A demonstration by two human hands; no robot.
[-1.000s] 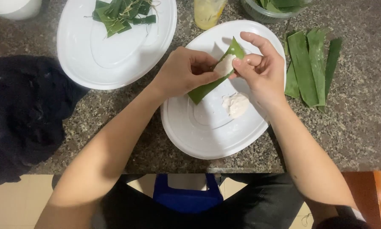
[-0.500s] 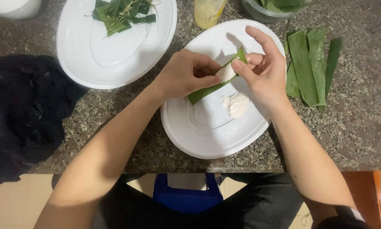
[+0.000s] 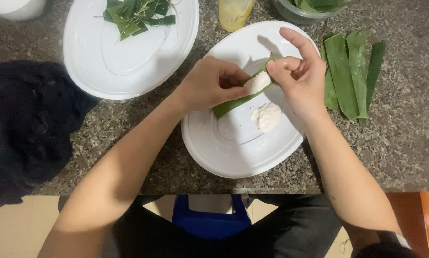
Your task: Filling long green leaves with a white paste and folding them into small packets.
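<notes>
Hands first: our left hand [image 3: 209,86] is pinching the green leaf strip [image 3: 233,101] from the left of the frame, fingers closed around its middle, while our right hand [image 3: 298,71] is gripping the strip's upper end between thumb and bent fingers, index finger sticking up free. Between the two hands we are cradling a small dab of white paste [image 3: 257,82] on the leaf. We are holding all of this just above the white oval plate [image 3: 233,157] at the centre of the frame, where a second lump of white paste [image 3: 266,116] is lying on the plate's surface, just below the strip.

We are judging the leaf as light, thin and flexible: it is bending easily along its length but would likely split along the grain if creased hard. The paste is looking soft and sticky, so it could smear or squeeze out at the edges. The safest hold seems to be on the bare leaf at either side of the filling, not on the filling itself.

Further out, spare leaf strips [image 3: 350,71] are lying flat on the speckled desk [image 3: 405,143] at the right. Another white oval plate [image 3: 100,76] at the upper left is carrying folded green leaf parcels [image 3: 135,14]. A yellowish cup [image 3: 233,12] and a bowl with more leaves [image 3: 310,7] are sitting along the top edge, and a dark cloth [image 3: 23,129] is bunched at the left.
</notes>
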